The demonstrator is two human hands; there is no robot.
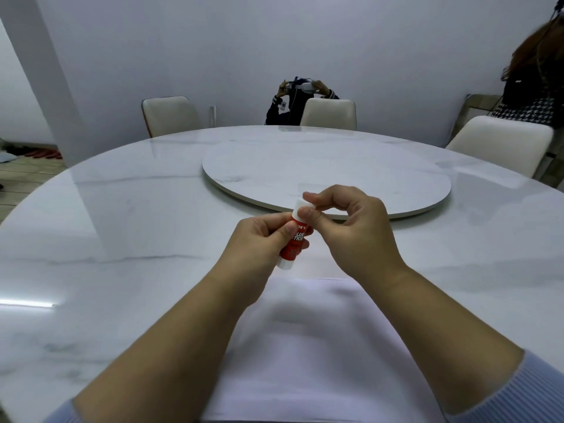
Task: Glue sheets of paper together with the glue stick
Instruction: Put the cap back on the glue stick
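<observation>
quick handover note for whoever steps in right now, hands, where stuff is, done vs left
Left hand grips the red body of the glue stick, held above the table.
Right hand pinches its white cap, which is on the stick.
White paper sheets lie flat on the table under the forearms.
Done: glue stick picked up.
Left: take the cap off, spread glue on a sheet, press the sheets together.
</observation>
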